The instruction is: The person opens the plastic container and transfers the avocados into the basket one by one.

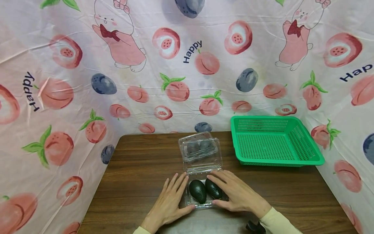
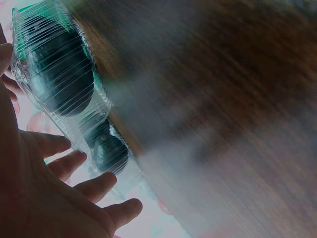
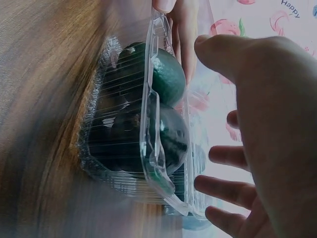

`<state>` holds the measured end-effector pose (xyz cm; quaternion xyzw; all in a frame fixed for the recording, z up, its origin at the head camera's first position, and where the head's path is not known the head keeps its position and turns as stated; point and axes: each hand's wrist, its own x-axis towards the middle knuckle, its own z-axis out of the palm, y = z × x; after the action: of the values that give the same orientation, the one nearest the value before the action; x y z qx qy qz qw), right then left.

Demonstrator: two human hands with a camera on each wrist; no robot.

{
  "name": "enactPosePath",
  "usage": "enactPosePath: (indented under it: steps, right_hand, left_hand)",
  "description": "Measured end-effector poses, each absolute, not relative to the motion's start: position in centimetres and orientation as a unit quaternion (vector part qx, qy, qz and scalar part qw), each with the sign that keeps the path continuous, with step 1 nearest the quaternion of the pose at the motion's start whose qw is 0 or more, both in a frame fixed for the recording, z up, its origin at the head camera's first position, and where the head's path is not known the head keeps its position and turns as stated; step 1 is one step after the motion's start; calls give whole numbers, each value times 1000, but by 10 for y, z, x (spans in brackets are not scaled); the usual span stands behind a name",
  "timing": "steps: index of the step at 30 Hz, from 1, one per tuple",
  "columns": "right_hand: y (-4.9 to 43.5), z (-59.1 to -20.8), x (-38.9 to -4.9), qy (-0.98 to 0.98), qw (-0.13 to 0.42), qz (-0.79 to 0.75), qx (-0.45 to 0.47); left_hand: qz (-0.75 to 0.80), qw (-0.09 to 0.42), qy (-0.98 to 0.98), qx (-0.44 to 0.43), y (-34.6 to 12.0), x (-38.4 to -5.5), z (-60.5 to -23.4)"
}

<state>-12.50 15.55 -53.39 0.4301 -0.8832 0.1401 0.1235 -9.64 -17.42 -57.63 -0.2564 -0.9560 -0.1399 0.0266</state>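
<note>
Two dark green avocados, the left one [image 1: 197,191] and the right one [image 1: 214,189], lie side by side in the clear plastic clamshell box [image 3: 124,184]. Its hinged lid [image 1: 204,162] is folded back, away from the person. My left hand [image 1: 171,200] is at the box's left side, fingers straight and spread, thumb near the front left corner. Over the right side, my right hand [image 1: 233,191] has its fingers extended and parted, overlapping the right avocado in the head view. Neither hand grips anything. Through the ribbed wall, the left wrist view shows an avocado [image 2: 59,74] up close.
A green plastic basket [image 1: 266,141] with perforated sides stands at the back right of the brown wooden table [image 1: 140,162]. Fruit-printed cloth [image 1: 181,74] hangs behind and at both sides. A black object [image 1: 255,227] sits by the right sleeve.
</note>
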Motion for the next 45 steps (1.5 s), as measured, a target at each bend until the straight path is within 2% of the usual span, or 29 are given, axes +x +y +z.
enactPosePath:
  steps: [14, 25, 31, 38, 45]
  right_hand:
    - [149, -526, -135, -899, 16, 155, 410]
    - [143, -524, -141, -896, 12, 131, 424]
    - [140, -528, -144, -894, 17, 126, 429]
    - [134, -529, -151, -897, -21, 118, 425]
    - [131, -529, -155, -891, -28, 102, 441]
  left_hand:
    - [-143, 30, -955, -258, -175, -96, -576]
    - [-153, 16, -955, -255, -175, -97, -576]
    - [-153, 25, -954, -257, -175, -97, -578]
    - [-160, 42, -951, -262, -176, -97, -580]
    - [-160, 47, -950, -263, -175, -97, -580]
